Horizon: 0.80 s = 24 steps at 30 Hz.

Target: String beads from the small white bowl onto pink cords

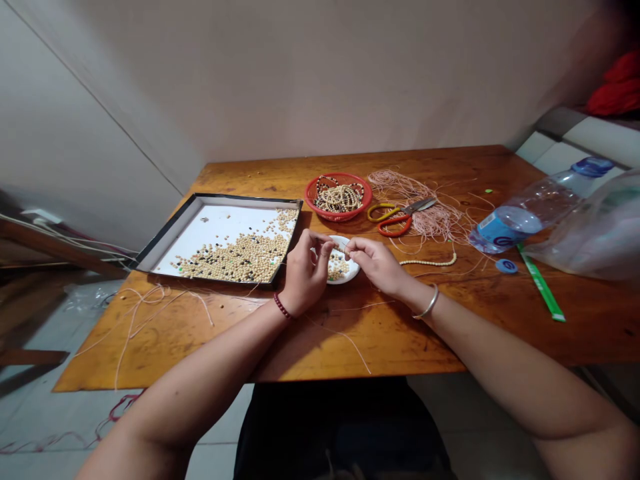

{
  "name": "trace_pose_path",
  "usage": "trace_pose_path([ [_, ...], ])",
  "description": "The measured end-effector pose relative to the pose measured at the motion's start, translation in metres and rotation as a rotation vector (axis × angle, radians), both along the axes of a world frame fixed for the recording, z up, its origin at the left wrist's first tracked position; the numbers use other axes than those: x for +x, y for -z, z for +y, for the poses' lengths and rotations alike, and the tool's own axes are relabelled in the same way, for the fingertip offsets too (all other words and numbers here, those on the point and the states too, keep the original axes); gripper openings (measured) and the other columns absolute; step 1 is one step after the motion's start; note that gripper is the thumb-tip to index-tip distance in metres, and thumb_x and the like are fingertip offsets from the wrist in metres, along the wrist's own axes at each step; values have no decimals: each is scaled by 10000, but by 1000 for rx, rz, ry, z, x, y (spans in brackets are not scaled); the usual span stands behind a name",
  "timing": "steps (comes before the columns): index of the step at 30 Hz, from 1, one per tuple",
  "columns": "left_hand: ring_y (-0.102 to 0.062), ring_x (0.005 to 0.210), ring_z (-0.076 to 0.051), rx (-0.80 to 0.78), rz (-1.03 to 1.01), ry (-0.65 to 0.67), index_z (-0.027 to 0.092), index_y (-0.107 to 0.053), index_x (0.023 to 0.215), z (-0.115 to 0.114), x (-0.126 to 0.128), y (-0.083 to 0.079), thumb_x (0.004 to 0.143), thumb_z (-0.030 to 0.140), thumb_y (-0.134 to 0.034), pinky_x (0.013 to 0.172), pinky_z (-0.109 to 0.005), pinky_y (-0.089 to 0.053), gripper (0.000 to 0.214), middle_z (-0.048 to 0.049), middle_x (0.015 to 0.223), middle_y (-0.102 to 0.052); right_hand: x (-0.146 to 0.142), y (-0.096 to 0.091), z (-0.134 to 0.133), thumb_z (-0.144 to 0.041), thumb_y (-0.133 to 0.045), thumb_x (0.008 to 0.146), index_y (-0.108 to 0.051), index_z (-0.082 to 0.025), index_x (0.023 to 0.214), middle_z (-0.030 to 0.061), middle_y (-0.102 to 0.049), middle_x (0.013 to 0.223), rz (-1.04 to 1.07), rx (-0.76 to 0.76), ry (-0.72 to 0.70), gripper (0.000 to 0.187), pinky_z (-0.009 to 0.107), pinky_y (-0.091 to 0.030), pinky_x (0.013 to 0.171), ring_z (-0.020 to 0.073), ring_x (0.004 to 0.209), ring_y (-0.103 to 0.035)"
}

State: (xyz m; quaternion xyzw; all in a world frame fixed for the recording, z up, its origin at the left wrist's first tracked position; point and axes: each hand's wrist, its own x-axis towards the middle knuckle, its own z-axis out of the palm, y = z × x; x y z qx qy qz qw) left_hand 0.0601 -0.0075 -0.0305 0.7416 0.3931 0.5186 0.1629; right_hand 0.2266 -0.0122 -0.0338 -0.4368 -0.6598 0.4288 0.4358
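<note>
My left hand and my right hand meet above a small white dish holding pale beads. Their fingertips pinch a short thin cord with at least one bead on it, though the fingers partly hide it. A shallow black-rimmed tray lined with white holds many pale and several dark beads, just beyond my left hand. A strand of pale beads lies on the table to the right of my right hand.
On the wooden table are a red basket of beaded strands, orange-handled scissors, a tangle of pink cord, a plastic water bottle, a green ruler, and a clear plastic bag. Walls stand behind and left.
</note>
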Motion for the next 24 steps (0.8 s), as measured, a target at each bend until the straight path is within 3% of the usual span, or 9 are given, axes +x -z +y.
trace_pose_path([
  [10, -554, 647, -92, -11, 15, -1, 188, -505, 921, 0, -1, 0, 933, 277, -488, 575, -225, -432, 91, -28, 843, -624, 2, 0, -3, -345, -473, 859, -490, -171, 673, -16, -466, 634, -115, 53, -8, 255, 237, -304, 557, 111, 590, -407],
  [16, -604, 758, -125, -93, -80, 23, 193, -495, 919, 3, -1, 1, 940, 301, -476, 648, -255, -469, 112, -42, 870, -627, 1, 5, 1, -437, -442, 875, -563, -160, 670, 17, -541, 645, -37, 0, 24, 366, 251, -349, 590, 135, 620, -472],
  [24, -591, 750, -122, -111, -136, 19, 200, -470, 897, 4, -1, -3, 951, 313, -454, 659, -259, -457, 127, -34, 846, -621, -1, 5, 4, -442, -465, 861, -587, -163, 696, 12, -556, 672, 93, -56, 21, 346, 252, -360, 607, 125, 624, -464],
])
